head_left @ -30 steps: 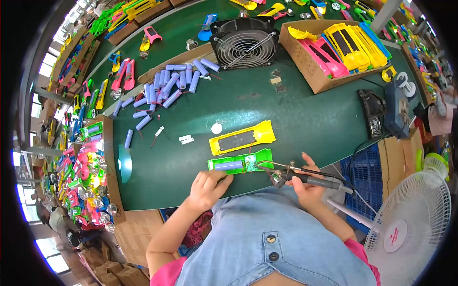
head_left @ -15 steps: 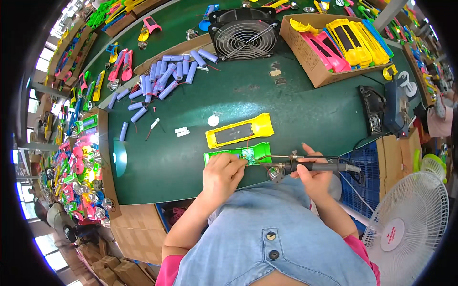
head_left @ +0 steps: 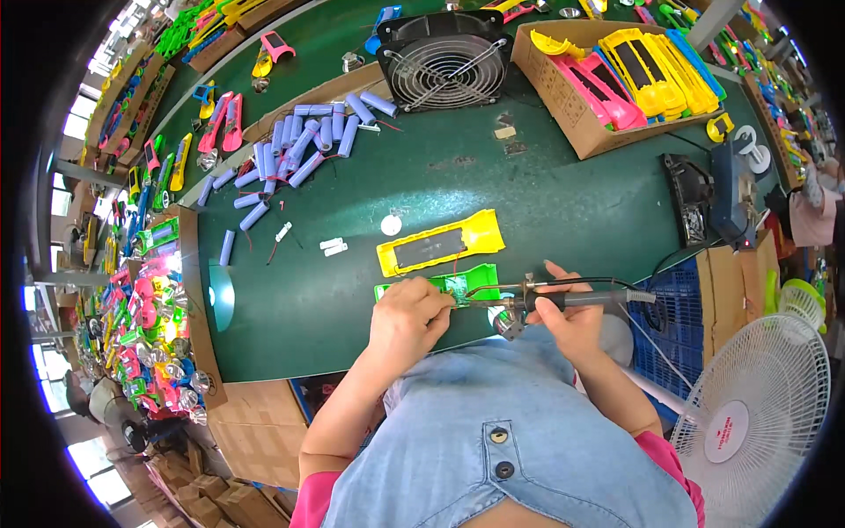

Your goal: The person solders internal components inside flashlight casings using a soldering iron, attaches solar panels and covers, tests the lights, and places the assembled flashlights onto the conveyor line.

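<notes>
My right hand [head_left: 570, 327] grips a soldering iron [head_left: 581, 299] that has a thin curved feed tube along it. Its tip points left, over a small circuit board [head_left: 455, 283] in a green plastic flashlight housing [head_left: 482, 275]. Pinched together at the board's near edge, the fingers of my left hand [head_left: 407, 322] cover the housing's left part; what they hold is too small to make out. A yellow housing half [head_left: 480, 231] with a dark panel [head_left: 429, 249] lies just beyond, a thin red wire between the two. A silvery lamp head [head_left: 508, 324] sits at the table edge below the iron.
Purple battery cells [head_left: 304, 141] are heaped at the far left, near white connectors [head_left: 334, 246]. A square fan [head_left: 446, 75] stands at the back, beside a carton [head_left: 572, 119] of coloured housings. The soldering station [head_left: 735, 198] is at right, and a white fan [head_left: 748, 422] stands below it.
The soldering iron and my right hand have shifted slightly left, bringing the tip closer to my left fingertips. My left hand keeps its pinch at the board.
</notes>
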Available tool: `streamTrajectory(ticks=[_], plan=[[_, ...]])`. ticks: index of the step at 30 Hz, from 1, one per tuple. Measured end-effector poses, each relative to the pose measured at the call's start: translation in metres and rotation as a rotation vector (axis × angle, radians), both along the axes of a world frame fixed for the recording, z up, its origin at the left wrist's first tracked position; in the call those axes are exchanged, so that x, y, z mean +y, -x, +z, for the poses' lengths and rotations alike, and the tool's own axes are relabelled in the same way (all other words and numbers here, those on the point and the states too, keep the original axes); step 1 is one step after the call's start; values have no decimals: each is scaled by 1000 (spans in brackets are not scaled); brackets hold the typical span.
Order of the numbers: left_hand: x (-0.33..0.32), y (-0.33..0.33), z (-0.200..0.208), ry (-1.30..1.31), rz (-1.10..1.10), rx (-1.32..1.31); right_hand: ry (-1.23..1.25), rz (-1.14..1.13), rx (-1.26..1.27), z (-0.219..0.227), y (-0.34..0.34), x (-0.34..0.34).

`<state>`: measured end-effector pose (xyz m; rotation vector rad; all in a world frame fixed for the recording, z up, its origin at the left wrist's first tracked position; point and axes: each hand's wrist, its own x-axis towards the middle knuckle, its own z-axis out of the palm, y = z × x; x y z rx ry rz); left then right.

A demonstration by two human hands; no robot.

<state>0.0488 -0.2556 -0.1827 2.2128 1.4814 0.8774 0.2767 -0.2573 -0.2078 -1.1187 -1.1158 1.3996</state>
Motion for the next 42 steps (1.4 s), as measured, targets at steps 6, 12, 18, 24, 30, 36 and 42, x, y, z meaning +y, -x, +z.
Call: streamTrajectory(ticks=[6, 12, 18, 24, 30, 36, 42], plan=[[2, 0, 0, 32, -13, -5, -58, 27, -24, -6, 1, 1], [3, -2, -1, 0, -19, 23, -99, 30, -40, -15, -1, 1], [4, -3, -1, 26, -15, 39, -126, 88, -110, -13, -7, 3], [3, -5, 1, 22, -20, 63, -108, -67, 51, 9, -1, -2], [-2, -8, 5, 10, -10, 121, -405, -57, -146, 9, -15, -1], [4, 3, 11, -86, 142, 55, -600, -138, -382, 5, -24, -6], [49, 38, -15, 105, 323, 481, -626, -222, -465, -6, -27, 0]])
